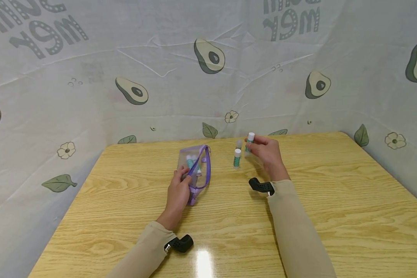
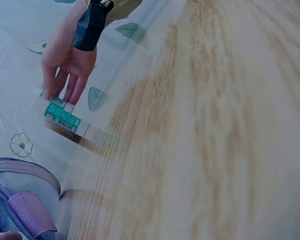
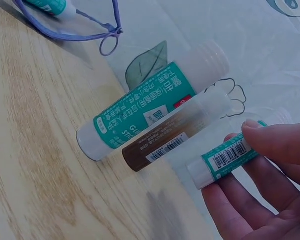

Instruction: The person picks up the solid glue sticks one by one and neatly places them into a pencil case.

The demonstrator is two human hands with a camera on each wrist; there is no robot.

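Note:
My left hand grips the near side of a see-through mesh pouch with purple trim, whose mouth gapes to the right. Glue sticks show through its mesh. Raised just off the table, a green-labelled glue stick with a white cap is pinched between the thumb and fingers of my right hand. Left of that hand stand two more glue sticks, upright and close together: a larger green one and a brown one with a frosted cap. Only a fingertip of my left hand enters the left wrist view.
Both hands work over a wood-grain table. A pale cloth printed with avocados hangs behind it and along the sides. Black wrist mounts stick out from both sleeves.

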